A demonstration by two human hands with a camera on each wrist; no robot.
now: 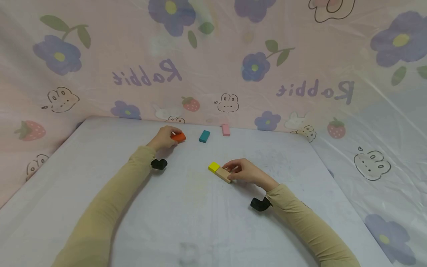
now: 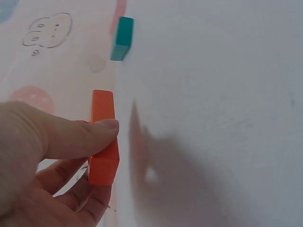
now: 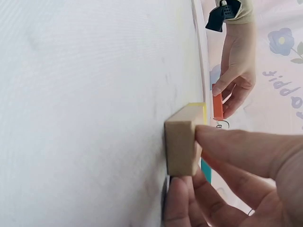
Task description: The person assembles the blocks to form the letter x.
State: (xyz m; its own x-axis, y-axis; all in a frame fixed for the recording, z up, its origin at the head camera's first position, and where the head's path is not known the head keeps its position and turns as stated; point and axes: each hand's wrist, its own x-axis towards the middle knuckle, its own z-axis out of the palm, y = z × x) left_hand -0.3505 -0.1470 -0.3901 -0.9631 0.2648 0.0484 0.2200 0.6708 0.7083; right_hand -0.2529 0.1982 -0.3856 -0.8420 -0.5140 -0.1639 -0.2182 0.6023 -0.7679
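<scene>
Far left, the left grip point(image 1: 164, 136) is clamped on the orange block point(image 1: 180, 137), thumb on one side and fingers on the other; whether the block is lifted off the white worktop point(image 1: 180, 207) cannot be told. A black wrist device point(image 1: 159, 164) hangs just below this grip, on the near side. To the right of the left grip, near but untouched, lies the teal block point(image 1: 204, 136). Nearer the viewer, just left of the right grip, the yellow block point(image 1: 214, 167) lies end to end with the plain wooden block point(image 1: 222, 174). The pink block point(image 1: 225, 130) lies beyond the right grip, by the printed backdrop point(image 1: 213, 44). The right grip point(image 1: 246, 171) is clamped on the wooden block, pinching it between thumb and fingers.

The step in hand appears to be 2-handed: the orange block is grasped while the wooden block is steadied against the yellow. The next move probably calls for a firm left pinch on the orange block and a still right grip, lest the 2 joined blocks part. Any path straight right from the left grip meets the teal block; the way diagonally toward the right grip shows no obstacle.
</scene>
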